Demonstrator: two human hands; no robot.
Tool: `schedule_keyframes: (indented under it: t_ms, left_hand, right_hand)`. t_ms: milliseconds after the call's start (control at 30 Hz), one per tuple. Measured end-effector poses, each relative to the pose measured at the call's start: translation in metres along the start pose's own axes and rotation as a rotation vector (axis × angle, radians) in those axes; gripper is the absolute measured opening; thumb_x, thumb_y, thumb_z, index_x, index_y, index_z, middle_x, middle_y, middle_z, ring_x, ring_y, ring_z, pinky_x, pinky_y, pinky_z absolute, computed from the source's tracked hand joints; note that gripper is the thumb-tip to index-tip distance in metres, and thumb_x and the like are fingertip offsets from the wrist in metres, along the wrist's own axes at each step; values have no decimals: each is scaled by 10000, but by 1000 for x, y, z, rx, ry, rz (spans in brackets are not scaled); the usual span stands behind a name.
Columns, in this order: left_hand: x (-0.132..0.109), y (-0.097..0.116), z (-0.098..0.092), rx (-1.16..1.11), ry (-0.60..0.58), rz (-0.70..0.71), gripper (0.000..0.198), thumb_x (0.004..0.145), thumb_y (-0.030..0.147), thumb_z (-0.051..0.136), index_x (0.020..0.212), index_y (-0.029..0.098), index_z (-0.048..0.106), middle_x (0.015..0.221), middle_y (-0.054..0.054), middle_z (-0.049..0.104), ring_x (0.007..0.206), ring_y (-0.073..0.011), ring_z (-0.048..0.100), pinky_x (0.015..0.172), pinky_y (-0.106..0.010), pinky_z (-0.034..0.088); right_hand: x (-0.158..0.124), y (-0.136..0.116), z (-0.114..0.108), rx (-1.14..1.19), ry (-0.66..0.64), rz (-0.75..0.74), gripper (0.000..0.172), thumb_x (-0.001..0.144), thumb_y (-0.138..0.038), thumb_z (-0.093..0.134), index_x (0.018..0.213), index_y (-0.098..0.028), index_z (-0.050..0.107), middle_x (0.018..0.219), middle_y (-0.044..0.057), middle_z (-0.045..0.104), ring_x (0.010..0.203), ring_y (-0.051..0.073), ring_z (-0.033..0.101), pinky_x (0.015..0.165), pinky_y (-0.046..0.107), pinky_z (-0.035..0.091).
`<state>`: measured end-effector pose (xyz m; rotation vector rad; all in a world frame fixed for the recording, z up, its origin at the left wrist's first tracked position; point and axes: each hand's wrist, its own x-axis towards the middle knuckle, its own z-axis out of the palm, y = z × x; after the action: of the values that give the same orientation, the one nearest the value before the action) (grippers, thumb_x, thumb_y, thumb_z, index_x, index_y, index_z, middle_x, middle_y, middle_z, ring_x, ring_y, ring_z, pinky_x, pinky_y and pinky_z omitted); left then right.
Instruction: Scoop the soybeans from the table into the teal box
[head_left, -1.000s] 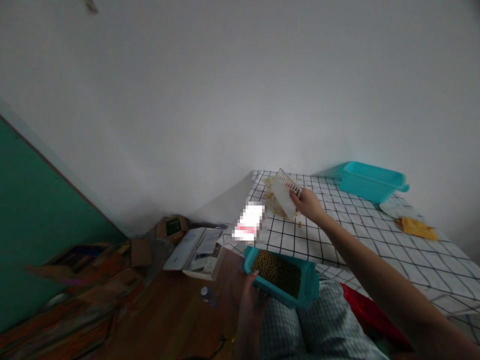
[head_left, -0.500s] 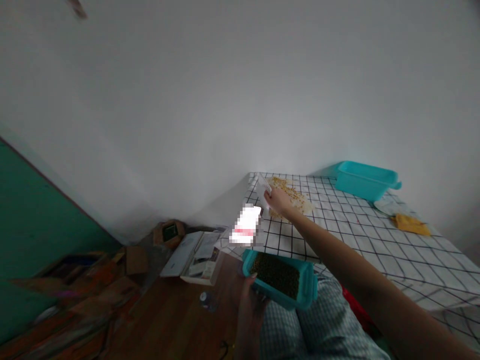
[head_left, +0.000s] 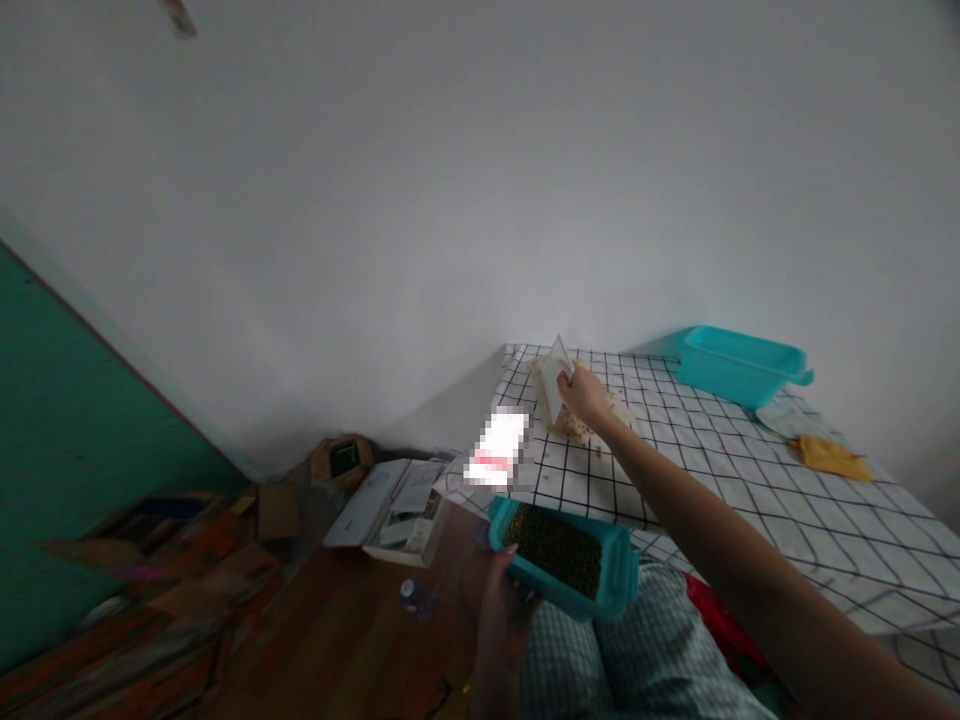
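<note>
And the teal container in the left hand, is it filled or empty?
The teal container is not empty: small dark grains spread across its inside; how deep, I cannot tell.

- Teal tub [head_left: 619, 572]: rectangular, open-topped, slightly tilted, near edge of checked cloth [head_left: 720, 470].
- Grains [head_left: 555, 550]: small, olive-brown, spread across tub's interior.
- White panel [head_left: 553, 385]: thin, slotted near top, steeply tilted.
- Tan bits [head_left: 574, 428]: loose, scattered beside panel.
</note>
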<state>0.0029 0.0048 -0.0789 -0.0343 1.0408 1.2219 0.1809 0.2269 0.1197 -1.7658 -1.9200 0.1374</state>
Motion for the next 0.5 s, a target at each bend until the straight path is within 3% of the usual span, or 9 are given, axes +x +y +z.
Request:
schedule_keyframes:
  t_ms: [133, 233, 333, 500]
  left_hand:
    - [-3, -2, 3, -2, -16, -13, 377, 1039, 381, 722, 1376, 213, 750, 1259, -132, 850, 962, -278, 811, 736, -359, 604]
    - [-5, -4, 5, -22, -15, 8, 398, 1025, 379, 737, 1394, 228, 741, 1239, -125, 858, 973, -289, 814, 735, -365, 610]
    - [-8, -4, 5, -28, 7, 32, 399, 1019, 351, 756, 1393, 212, 743, 1233, -128, 863, 971, -290, 819, 727, -358, 615]
    - [-12, -3, 7, -29, 23, 77, 409, 994, 322, 793, 1376, 181, 752, 1188, -131, 866, 958, -288, 833, 724, -360, 639]
  right_hand:
    - [-1, 11, -8, 26, 48, 131, 353, 1134, -220, 503, 1201, -121, 835, 1156, 253, 875, 1070, 374, 826, 809, 364, 536]
    - [-3, 21, -15, 83, 100, 165, 308, 1117, -223, 539, 1143, -146, 836, 1130, 230, 874, 1069, 361, 822, 815, 351, 523]
    - [-5, 34, -22, 173, 162, 184, 291, 1095, -267, 563, 1013, -166, 823, 932, 185, 844, 981, 352, 817, 790, 350, 528]
    - [-17, 53, -33, 395, 222, 164, 417, 1065, -508, 529, 823, -227, 719, 577, 45, 636, 625, 283, 712, 614, 344, 529]
